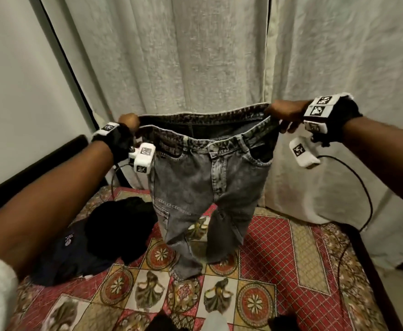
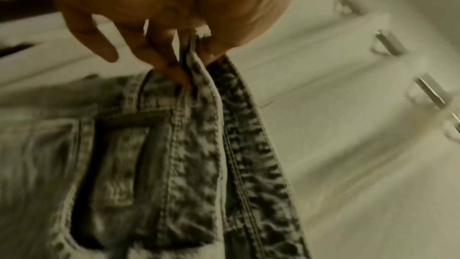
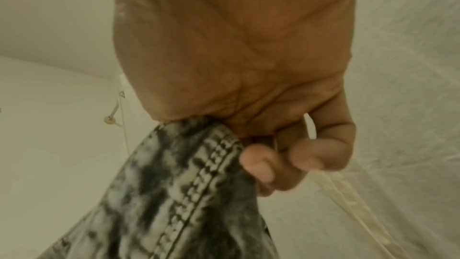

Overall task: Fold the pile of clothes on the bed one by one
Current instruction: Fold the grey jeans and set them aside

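I had the jeans (image 1: 210, 177) up in the air by the waistband, so they were picked out but not yet folded: the legs hung straight down, their hems brushing the bedspread (image 1: 267, 254) near the middle of the bed. To the left of them lay the dark pile (image 1: 105, 232), a black garment heaped on a navy one, both still crumpled. I could see no folded stack anywhere (the near edge of the bed was mostly out of view), so I judged most of the job was still ahead.

My left hand (image 1: 127, 125) pinched the left end of the waistband; the left wrist view showed my fingers (image 2: 159, 60) closed on the doubled denim edge. My right hand (image 1: 286, 115) gripped the right end, held a little higher and farther right, and the right wrist view showed its fingers (image 3: 293, 157) curled tight around the band. Both arms were stretched forward and spread apart, pulling the waistband taut in front of the pale curtain (image 1: 195, 56).
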